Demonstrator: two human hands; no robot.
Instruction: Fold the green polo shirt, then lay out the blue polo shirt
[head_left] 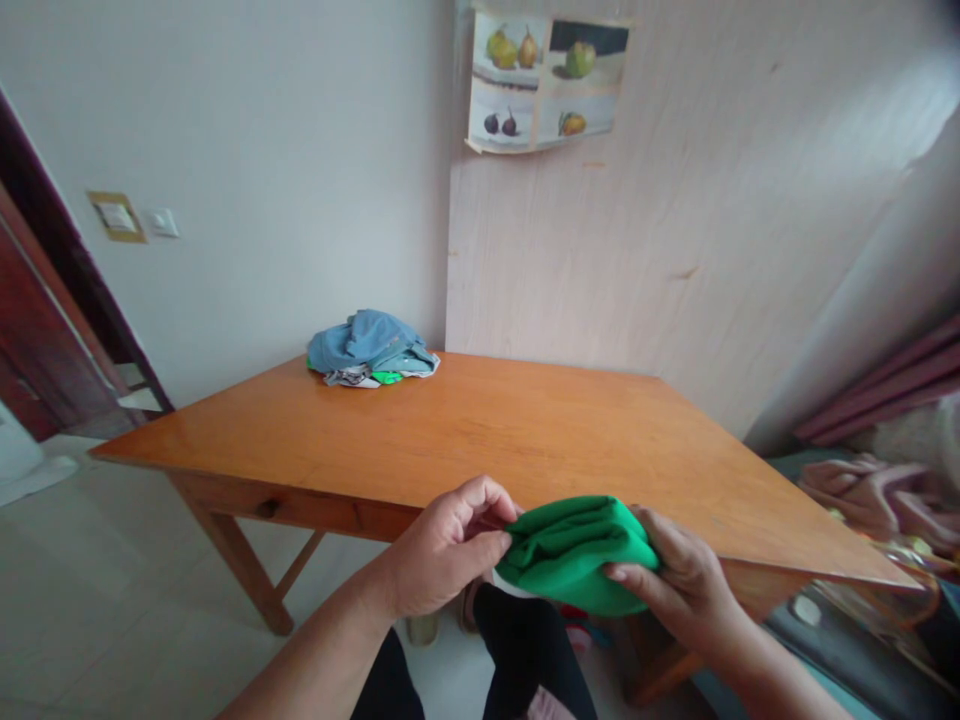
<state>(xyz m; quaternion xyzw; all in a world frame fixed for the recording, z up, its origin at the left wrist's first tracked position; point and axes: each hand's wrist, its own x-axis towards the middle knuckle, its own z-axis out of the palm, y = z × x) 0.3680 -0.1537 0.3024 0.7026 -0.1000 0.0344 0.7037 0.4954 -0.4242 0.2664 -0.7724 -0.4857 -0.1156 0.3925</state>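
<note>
Left hand [454, 550] and right hand [686, 580] grip folded green cloth [574, 560] before a table [517, 430], drawer [311, 507] closed, clothes [371, 345] piled near the wall [300, 180].

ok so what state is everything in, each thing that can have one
green cloth: folded into a bundle, held off the table in both hands
left hand: pinching the cloth's left end
right hand: gripping its right end, thumb on the near side
clothes pile: heaped, loosely crumpled
drawer: shut
poster: up on the wall, bottom edge curling
switch: too small to tell
</note>
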